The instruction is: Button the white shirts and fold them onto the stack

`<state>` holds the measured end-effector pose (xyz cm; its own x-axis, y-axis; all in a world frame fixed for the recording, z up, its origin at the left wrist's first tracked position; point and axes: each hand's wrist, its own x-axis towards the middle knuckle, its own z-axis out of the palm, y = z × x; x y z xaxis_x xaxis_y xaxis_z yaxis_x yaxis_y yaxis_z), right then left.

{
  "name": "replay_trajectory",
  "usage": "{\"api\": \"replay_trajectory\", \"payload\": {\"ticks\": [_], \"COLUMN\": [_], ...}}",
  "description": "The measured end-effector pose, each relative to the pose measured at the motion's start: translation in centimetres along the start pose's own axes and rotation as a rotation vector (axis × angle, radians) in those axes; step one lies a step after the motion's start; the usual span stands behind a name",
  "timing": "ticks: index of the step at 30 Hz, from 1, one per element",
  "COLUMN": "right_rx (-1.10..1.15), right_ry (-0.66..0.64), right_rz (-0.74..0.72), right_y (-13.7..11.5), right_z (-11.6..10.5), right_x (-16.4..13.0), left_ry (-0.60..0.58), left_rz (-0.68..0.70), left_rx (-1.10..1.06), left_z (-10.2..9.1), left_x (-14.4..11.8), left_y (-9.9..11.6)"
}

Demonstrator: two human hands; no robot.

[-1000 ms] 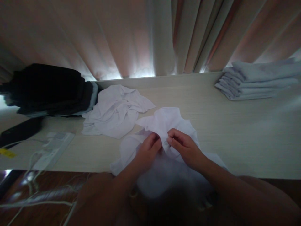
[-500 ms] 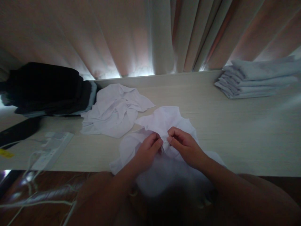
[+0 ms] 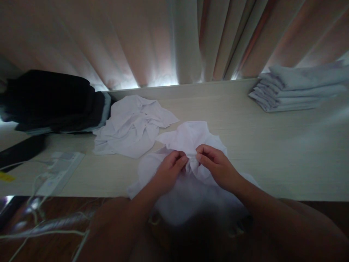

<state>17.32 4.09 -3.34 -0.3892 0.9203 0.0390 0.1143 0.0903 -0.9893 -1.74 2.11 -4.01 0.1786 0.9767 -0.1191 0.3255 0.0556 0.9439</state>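
A crumpled white shirt (image 3: 191,136) lies on the pale wooden table (image 3: 272,153), hanging over its near edge toward me. My left hand (image 3: 169,171) and my right hand (image 3: 215,165) both pinch the shirt's fabric at its middle, fingertips almost touching. A small fold of cloth sits between them. A second crumpled white garment (image 3: 133,125) lies just behind and to the left, untouched.
A stack of folded pale cloths (image 3: 297,87) sits at the far right. A pile of dark clothes (image 3: 51,100) is at the far left, with a white power strip (image 3: 61,171) and cables in front of it. Curtains (image 3: 174,40) hang behind the table.
Both hands have shifted slightly away from me on the shirt, still pinching the same spot. The fingertips have drawn a little closer together.
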Motion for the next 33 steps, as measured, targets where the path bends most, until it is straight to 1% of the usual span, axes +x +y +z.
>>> {"api": "replay_trajectory", "payload": {"ticks": [2,4,6,7,10,13,16,18,20,21,23,25,27,29,30,32,33], "right_rx": [0.037,0.072,0.117,0.141,0.214,0.314,0.385,0.361,0.268,0.198,0.016,-0.202,-0.410,-0.553,-0.586,-0.551,-0.477], "right_ry": [0.017,0.032,0.057,0.077,0.151,0.241,0.304,0.303,0.265,0.217,0.066,-0.110,-0.213,-0.242,-0.241,-0.231,-0.233], "right_rz": [0.008,0.018,0.044,0.060,0.100,0.114,0.132,0.143,0.127,0.107,0.072,0.073,0.080,0.062,0.046,0.038,0.062], "right_y": [0.2,0.3,0.3,0.3,0.2,0.1,-0.1,-0.3,-0.7,-0.8,-0.8,-0.5,0.1,0.7,0.8,0.6,0.3], "right_z": [-0.4,-0.9,-1.3,-1.5,-2.1,-2.6,-3.1,-3.4,-3.9,-4.3,-5.1,-5.7,-6.1,-5.9,-5.8,-5.5,-5.4], "right_x": [0.2,0.5,0.8,0.9,1.3,1.7,2.1,2.2,2.1,2.0,1.5,1.0,0.6,0.6,0.7,0.8,0.9], "left_ry": [-0.039,-0.144,-0.224,-0.235,-0.176,-0.103,-0.023,0.048,0.136,0.182,0.251,0.284,0.325,0.399,0.432,0.461,0.463], "left_rz": [0.061,0.157,0.230,0.251,0.281,0.241,0.169,0.159,0.186,0.203,0.229,0.254,0.292,0.318,0.320,0.308,0.301], "left_rx": [0.055,0.154,0.315,0.408,0.630,0.745,0.792,0.750,0.677,0.649,0.632,0.657,0.689,0.707,0.710,0.713,0.712], "left_z": [-0.2,-0.7,-1.3,-1.7,-2.7,-3.5,-3.7,-3.7,-3.7,-3.8,-4.1,-4.5,-4.9,-5.1,-5.2,-5.3,-5.4], "left_x": [0.1,0.3,0.4,0.5,0.8,1.2,1.5,1.7,2.0,2.2,2.7,3.1,3.5,3.6,3.6,3.5,3.4], "left_y": [-0.2,-0.3,-0.3,-0.4,-0.7,-1.2,-1.4,-1.3,-1.1,-1.1,-1.1,-1.3,-1.6,-1.7,-1.7,-1.6,-1.5]}}
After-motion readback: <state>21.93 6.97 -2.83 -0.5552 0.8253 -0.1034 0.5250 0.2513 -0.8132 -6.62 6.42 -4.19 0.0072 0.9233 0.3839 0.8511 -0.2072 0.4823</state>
